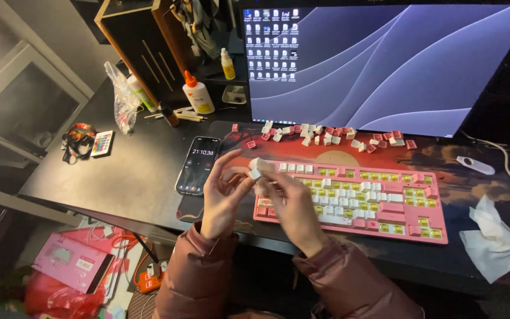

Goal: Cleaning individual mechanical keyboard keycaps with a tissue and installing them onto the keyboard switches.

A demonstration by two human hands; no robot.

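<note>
Your left hand [224, 190] pinches a small white plastic keycap [255, 173] above the pink keyboard [349, 198] (many square sockets bare, yellow). Your right hand [290, 201], blurred, curls beside it; its grip you cannot tell. Loose keycaps [326, 136] lie scattered behind.

Open desk [131, 171] left of the phone [198, 165], passable. Behind the pink keyboard [379, 204], blocked by loose keycaps [326, 134] and the monitor [385, 65]. To the right, crumpled tissues [494, 239]. Back left, crowded by glue bottle [198, 93] and plastic bag [124, 97].
</note>
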